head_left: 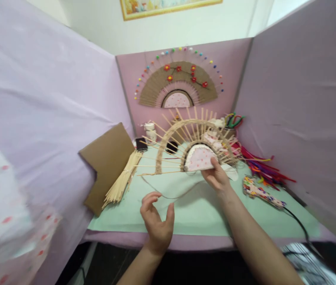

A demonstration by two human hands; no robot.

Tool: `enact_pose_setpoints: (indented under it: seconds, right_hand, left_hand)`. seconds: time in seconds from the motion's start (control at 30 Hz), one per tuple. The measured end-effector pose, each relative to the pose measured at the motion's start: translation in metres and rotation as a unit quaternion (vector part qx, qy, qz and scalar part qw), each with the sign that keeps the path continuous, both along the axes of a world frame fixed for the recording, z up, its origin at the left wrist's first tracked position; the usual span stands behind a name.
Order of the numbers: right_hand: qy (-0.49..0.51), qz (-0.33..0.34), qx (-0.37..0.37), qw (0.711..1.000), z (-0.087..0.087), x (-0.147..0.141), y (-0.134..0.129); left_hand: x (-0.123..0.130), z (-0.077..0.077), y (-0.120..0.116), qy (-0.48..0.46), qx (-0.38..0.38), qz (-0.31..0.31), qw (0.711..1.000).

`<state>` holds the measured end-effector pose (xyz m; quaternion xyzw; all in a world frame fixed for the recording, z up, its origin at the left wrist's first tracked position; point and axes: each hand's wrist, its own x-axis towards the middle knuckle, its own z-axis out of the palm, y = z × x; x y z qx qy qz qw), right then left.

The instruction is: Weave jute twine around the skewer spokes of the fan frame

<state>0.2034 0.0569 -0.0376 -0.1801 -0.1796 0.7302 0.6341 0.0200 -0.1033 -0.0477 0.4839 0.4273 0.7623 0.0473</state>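
Observation:
A fan frame of thin wooden sticks (197, 130) stands raised over the table, with twine woven across the sticks in an arch (168, 136). My right hand (217, 176) grips the lower edge of its half-round base (199, 157), which is white with pink spots. From the frame's left end a loose strand of twine (170, 197) hangs in a curve toward my right hand. Below that strand my left hand (157, 221) is raised, palm up, thumb and fingers apart, holding nothing.
Behind stands a finished fan (180, 75) with red flowers and colored pins. Left are brown cardboard (108, 166) and a stick bundle (123, 180). Right are pipe cleaners (263, 168), a patterned glue gun (263, 192) with a black cord, and scissors (233, 120) in a holder.

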Motion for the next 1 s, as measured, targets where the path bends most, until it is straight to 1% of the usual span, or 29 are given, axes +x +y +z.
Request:
enact_pose_setpoints:
  seconds: [0.03,0.07,0.1,0.13,0.2,0.27,0.33,0.4,0.47,0.5,0.53,0.57,0.6,0.63,0.67,0.7,0.73,0.77,0.8,0.83,0.87,0.9,0.93,0.97,1.0]
  right_hand:
    - [0.004,0.007,0.005,1.000,0.000,-0.003,-0.001]
    - [0.009,0.015,0.008,1.000,0.001,-0.006,-0.003]
    - [0.010,0.027,0.013,0.999,0.002,-0.009,-0.004]
    - [0.011,0.036,0.019,0.999,0.002,-0.011,-0.004]
    - [0.010,0.067,0.026,0.997,0.001,-0.016,-0.003]
    - [0.021,0.084,0.030,0.996,-0.001,-0.020,0.000]
    - [0.033,0.088,0.029,0.995,-0.003,-0.023,0.000]
    - [0.024,0.095,0.030,0.995,-0.006,-0.024,-0.005]
    - [-0.037,0.139,0.041,0.989,-0.007,-0.021,-0.017]
    - [-0.089,0.171,0.054,0.980,-0.007,-0.016,-0.026]
    - [-0.156,0.209,0.073,0.963,-0.005,-0.009,-0.036]
    - [-0.230,0.230,0.096,0.941,-0.002,0.002,-0.047]
    - [-0.308,0.233,0.128,0.913,0.001,0.017,-0.059]
    - [-0.388,0.221,0.158,0.881,0.005,0.035,-0.069]
    - [-0.460,0.184,0.179,0.850,0.009,0.057,-0.078]
    - [-0.531,0.119,0.189,0.818,0.012,0.080,-0.085]
    - [-0.599,0.027,0.184,0.779,0.015,0.105,-0.089]
    - [-0.656,-0.059,0.163,0.734,0.015,0.129,-0.090]
    - [-0.710,-0.117,0.133,0.682,0.014,0.151,-0.089]
    - [-0.762,-0.130,0.105,0.625,0.011,0.170,-0.086]
    - [-0.804,-0.128,0.077,0.576,0.006,0.184,-0.082]
    - [-0.833,-0.109,0.066,0.539,0.000,0.193,-0.077]
    - [-0.854,-0.088,0.066,0.508,-0.006,0.199,-0.072]
    - [-0.870,-0.075,0.066,0.483,-0.012,0.200,-0.067]
    - [-0.880,-0.065,0.067,0.466,-0.017,0.199,-0.063]
  left_hand:
    - [0.006,-0.002,0.003,-0.022,-0.066,-0.084,0.994]
    - [0.011,-0.002,0.008,-0.061,-0.123,-0.160,0.977]
    - [0.016,0.001,0.016,-0.111,-0.156,-0.220,0.957]
    - [0.020,0.005,0.026,-0.155,-0.162,-0.261,0.939]
    - [0.030,0.016,0.048,-0.216,-0.153,-0.296,0.918]
    - [0.039,0.027,0.065,-0.238,-0.115,-0.312,0.913]
    - [0.046,0.034,0.074,-0.255,-0.089,-0.297,0.916]
    - [0.049,0.035,0.076,-0.275,-0.083,-0.271,0.919]
    - [0.045,0.034,0.075,-0.291,-0.080,-0.251,0.920]
    - [0.041,0.034,0.075,-0.292,-0.077,-0.243,0.922]
    - [0.036,0.033,0.075,-0.290,-0.076,-0.233,0.925]
    - [0.031,0.033,0.076,-0.287,-0.074,-0.221,0.929]
    - [0.026,0.033,0.077,-0.283,-0.074,-0.208,0.934]
    - [0.021,0.033,0.078,-0.278,-0.074,-0.195,0.937]
    - [0.017,0.033,0.080,-0.274,-0.075,-0.185,0.941]
    - [0.015,0.032,0.082,-0.270,-0.073,-0.178,0.943]
    - [0.014,0.031,0.084,-0.266,-0.071,-0.175,0.945]
    - [0.014,0.029,0.087,-0.264,-0.067,-0.173,0.947]
    - [0.015,0.027,0.088,-0.263,-0.063,-0.173,0.947]
    - [0.017,0.025,0.090,-0.266,-0.060,-0.174,0.946]
    - [0.020,0.023,0.091,-0.271,-0.058,-0.175,0.945]
    - [0.023,0.021,0.091,-0.276,-0.058,-0.177,0.943]
    - [0.026,0.020,0.091,-0.281,-0.059,-0.180,0.941]
    - [0.028,0.019,0.091,-0.285,-0.060,-0.183,0.939]
    - [0.029,0.017,0.090,-0.288,-0.061,-0.186,0.937]
